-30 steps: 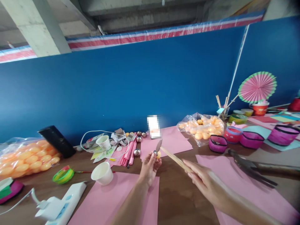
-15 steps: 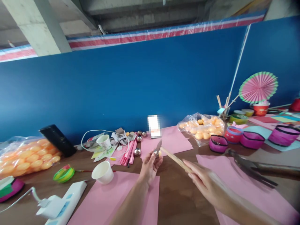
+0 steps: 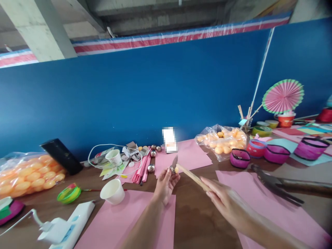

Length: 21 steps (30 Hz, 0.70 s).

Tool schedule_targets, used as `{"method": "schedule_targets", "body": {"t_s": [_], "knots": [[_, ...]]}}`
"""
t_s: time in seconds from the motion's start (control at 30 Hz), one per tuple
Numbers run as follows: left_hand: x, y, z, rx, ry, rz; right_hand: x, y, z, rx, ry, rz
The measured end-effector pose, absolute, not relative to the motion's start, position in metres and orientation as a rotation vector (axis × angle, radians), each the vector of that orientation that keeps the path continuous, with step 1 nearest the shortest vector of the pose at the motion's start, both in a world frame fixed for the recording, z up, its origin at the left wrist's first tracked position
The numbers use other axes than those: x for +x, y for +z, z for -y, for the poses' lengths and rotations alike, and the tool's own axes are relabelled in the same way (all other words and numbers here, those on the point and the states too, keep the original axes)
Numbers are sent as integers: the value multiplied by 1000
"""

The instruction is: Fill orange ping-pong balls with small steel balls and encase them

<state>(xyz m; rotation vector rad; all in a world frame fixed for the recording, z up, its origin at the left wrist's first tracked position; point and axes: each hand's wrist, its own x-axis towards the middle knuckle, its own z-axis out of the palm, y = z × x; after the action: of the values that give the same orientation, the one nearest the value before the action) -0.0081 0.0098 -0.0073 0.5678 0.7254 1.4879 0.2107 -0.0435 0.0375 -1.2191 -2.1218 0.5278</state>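
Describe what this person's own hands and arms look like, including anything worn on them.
The left hand and right hand are bare, without gloves. No sleeve, watch or bracelet shows on the left forearm or right forearm. Nails are too small to judge.

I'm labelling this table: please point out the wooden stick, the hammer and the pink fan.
Wooden stick [image 3: 193,177]: head view, middle of its length.
Hammer [image 3: 291,184]: head view, on its handle.
Pink fan [image 3: 283,96]: head view, centre of its pleats.
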Motion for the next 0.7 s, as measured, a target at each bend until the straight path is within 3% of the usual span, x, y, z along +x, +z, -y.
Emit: {"method": "schedule_targets", "body": {"t_s": [0.7], "knots": [[-12,-8,-10,479,1487,-716,218,24,33,-1181,395,2101]]}}
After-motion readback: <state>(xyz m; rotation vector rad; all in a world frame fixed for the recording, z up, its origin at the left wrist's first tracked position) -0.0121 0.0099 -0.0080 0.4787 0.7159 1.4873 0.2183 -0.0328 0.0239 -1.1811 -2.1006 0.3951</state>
